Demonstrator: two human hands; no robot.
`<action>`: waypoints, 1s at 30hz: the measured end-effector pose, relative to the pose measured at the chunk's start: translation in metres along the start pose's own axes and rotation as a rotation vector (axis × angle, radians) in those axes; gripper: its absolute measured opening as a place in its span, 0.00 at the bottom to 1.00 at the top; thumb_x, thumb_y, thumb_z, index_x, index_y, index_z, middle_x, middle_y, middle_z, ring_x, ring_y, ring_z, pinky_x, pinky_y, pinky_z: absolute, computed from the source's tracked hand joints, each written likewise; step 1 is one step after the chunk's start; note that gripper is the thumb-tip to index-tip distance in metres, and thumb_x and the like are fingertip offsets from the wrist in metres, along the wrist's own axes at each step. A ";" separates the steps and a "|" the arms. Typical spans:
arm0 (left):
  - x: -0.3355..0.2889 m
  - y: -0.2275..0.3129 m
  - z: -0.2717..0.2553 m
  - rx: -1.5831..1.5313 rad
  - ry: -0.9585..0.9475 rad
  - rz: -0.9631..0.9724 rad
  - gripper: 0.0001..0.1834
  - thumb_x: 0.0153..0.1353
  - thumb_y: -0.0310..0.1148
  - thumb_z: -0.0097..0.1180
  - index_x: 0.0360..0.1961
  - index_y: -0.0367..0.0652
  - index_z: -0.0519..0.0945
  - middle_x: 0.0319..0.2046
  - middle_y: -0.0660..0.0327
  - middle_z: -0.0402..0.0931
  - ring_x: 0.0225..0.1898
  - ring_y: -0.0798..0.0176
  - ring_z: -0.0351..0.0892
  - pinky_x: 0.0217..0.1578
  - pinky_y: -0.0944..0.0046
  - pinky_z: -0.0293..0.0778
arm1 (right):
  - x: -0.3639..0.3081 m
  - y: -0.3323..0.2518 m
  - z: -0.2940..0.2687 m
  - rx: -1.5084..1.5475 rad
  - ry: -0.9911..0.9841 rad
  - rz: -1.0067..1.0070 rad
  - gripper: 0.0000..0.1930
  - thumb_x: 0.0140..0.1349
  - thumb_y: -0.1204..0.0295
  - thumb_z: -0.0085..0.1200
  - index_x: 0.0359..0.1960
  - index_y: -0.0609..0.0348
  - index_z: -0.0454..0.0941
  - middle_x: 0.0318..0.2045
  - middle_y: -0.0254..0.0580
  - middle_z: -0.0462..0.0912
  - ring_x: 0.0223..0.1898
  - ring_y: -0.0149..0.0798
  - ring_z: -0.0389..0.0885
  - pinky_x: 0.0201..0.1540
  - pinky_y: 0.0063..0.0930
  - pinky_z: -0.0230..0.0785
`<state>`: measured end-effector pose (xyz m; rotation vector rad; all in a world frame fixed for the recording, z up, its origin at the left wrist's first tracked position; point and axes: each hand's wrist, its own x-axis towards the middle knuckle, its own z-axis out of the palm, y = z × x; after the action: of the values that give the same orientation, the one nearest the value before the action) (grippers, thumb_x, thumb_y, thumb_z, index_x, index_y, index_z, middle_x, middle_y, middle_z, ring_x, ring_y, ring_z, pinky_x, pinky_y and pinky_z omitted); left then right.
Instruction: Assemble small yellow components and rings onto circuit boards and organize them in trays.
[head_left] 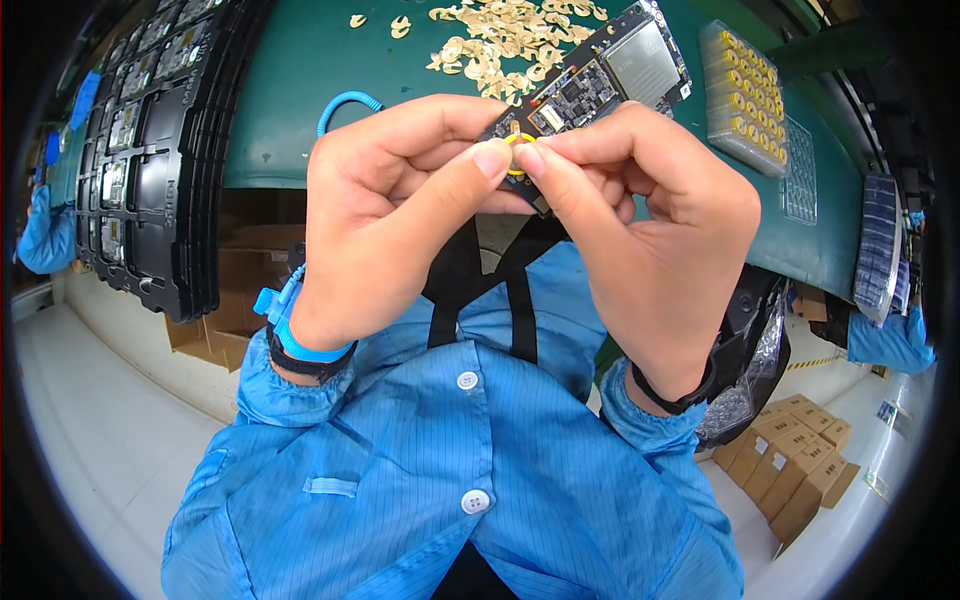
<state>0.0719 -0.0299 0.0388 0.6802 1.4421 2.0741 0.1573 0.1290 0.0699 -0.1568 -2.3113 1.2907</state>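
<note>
Above the table's near edge, both my hands are closed around the lower left end of a black circuit board (577, 92), which slants up to the right. It carries a large silver metal shield (641, 63). My left hand (400, 205) grips the board's end, its thumb tip on a small yellow ring-shaped part (516, 172). The thumb and forefinger of my right hand (655, 200) pinch at the same ring from the other side. The thumbs partly cover the ring, so its fit against the board cannot be made out. A blue wrist strap (300, 335) circles my left wrist.
Pale curled peelings (515, 40) lie heaped on the green table (285, 110). To the right are a clear tray of yellow round parts (745, 95) and a clear tray (799, 175). Stacked black trays (150, 190) rise at left; cartons (785, 455) stand at lower right.
</note>
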 end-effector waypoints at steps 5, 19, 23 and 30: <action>0.001 0.003 0.003 -0.019 -0.022 0.008 0.16 0.70 0.20 0.51 0.56 0.19 0.73 0.47 0.42 0.82 0.48 0.54 0.86 0.50 0.55 0.86 | 0.001 0.001 -0.002 -0.018 -0.006 -0.033 0.04 0.58 0.83 0.67 0.32 0.67 0.83 0.23 0.28 0.77 0.24 0.17 0.67 0.25 0.14 0.54; 0.002 0.005 -0.001 0.028 -0.062 0.010 0.17 0.70 0.21 0.52 0.56 0.20 0.74 0.47 0.43 0.82 0.49 0.56 0.85 0.50 0.53 0.86 | 0.004 0.001 -0.002 -0.027 -0.015 -0.070 0.03 0.58 0.84 0.66 0.31 0.67 0.84 0.23 0.31 0.78 0.25 0.19 0.69 0.27 0.14 0.58; 0.003 0.003 0.000 0.017 -0.026 0.006 0.16 0.70 0.21 0.52 0.55 0.20 0.74 0.47 0.43 0.82 0.48 0.56 0.86 0.50 0.54 0.86 | 0.004 0.005 0.001 -0.003 0.004 -0.089 0.03 0.57 0.84 0.65 0.32 0.67 0.84 0.24 0.32 0.79 0.25 0.20 0.70 0.27 0.15 0.59; 0.005 0.001 0.000 -0.032 0.046 -0.047 0.14 0.72 0.24 0.50 0.53 0.23 0.76 0.47 0.44 0.83 0.46 0.57 0.87 0.47 0.59 0.87 | 0.001 0.004 -0.004 -0.106 -0.008 -0.132 0.08 0.57 0.84 0.64 0.38 0.65 0.87 0.24 0.36 0.79 0.25 0.26 0.74 0.27 0.19 0.64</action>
<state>0.0677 -0.0267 0.0405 0.5843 1.4324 2.0849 0.1573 0.1347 0.0684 -0.0330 -2.3551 1.1073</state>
